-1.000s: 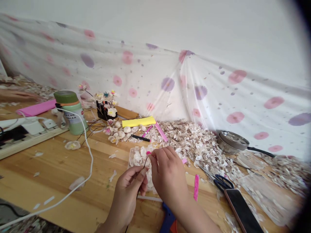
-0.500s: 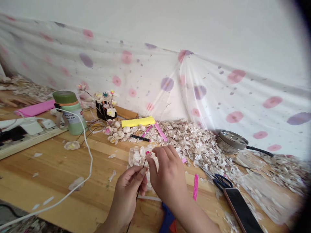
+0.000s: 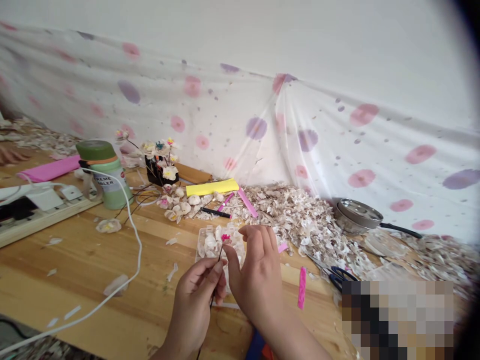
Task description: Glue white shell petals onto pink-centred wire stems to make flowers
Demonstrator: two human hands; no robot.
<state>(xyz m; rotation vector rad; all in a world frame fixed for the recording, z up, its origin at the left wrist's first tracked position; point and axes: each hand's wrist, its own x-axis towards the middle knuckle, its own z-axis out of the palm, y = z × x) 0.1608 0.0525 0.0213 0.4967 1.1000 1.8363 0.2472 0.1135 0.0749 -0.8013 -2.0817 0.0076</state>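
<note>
Spotted plastic sheet (image 3: 221, 130) along the wall, wooden worktop (image 3: 146, 305) below it. Left hand (image 3: 200, 290): grip pinching a thin dark stem (image 3: 220, 253) between thumb and fingers, stem tilted, lower end running down past the palm. Pink tuft (image 3: 225, 237) sits at the stem's top, in front of the clear box (image 3: 203, 231) of pale petals (image 3: 212, 243). Right hand (image 3: 258, 275): grip spread, thumb apart from fingers, thumb tip right by the tuft; can't tell if it touches. Bright pink strip (image 3: 302, 287) lies to the right, scissors (image 3: 342, 275) farther right. Behind the box: black pen (image 3: 216, 213), yellow folded sheet (image 3: 212, 187), then a large petal heap (image 3: 296, 215) reaching toward the metal pan (image 3: 358, 215). Left side: green tumbler (image 3: 107, 172) upright, power strip (image 3: 80, 205) beside it, white cable (image 3: 140, 245) looping across. Co-worker's hand (image 3: 11, 156) at far left edge, partly in frame.
</note>
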